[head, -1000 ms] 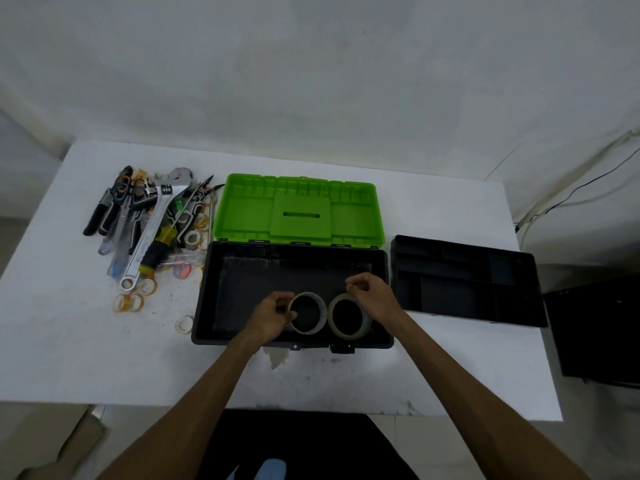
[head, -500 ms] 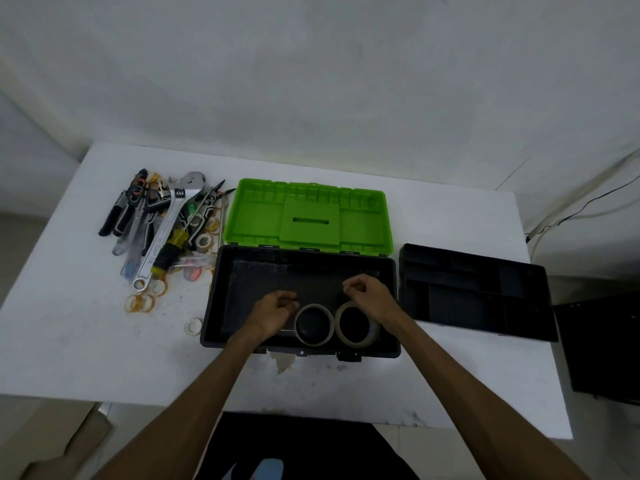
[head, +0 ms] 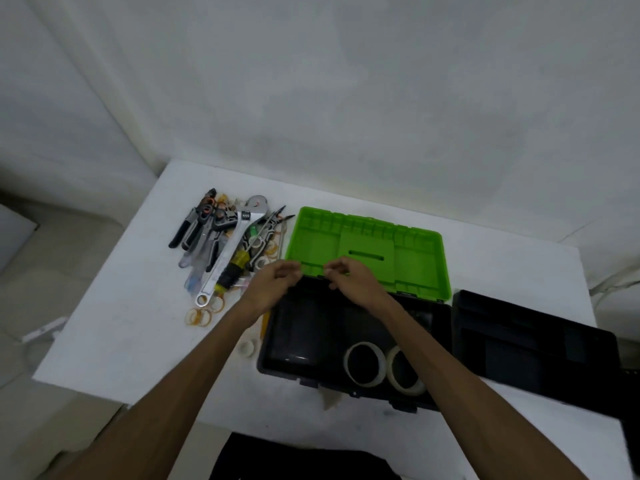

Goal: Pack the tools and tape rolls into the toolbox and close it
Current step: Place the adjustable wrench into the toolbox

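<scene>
The black toolbox [head: 273, 367] lies open on the white table, its green lid [head: 415, 261] folded back flat. Two large pale tape rolls [head: 365, 363] stand side by side against the box's near wall. My left hand [head: 273, 285] and my right hand [head: 349, 277] hover above the box's far left corner, fingers loosely curled and holding nothing. A pile of tools [head: 225, 244] lies to the left of the box: pliers, an adjustable wrench [head: 235, 245], a screwdriver with a yellow and black handle. Several small tape rolls [head: 199, 317] are scattered around the pile.
A black insert tray [head: 533, 344] sits on the table to the right of the toolbox. One small white tape roll [head: 247, 348] lies by the box's left wall. Behind the table is a white wall, and cables hang at the far right.
Both hands let go of the two large tape rolls, which stay in the box, and moved up and left toward the tool pile. The camera view shifted left.
</scene>
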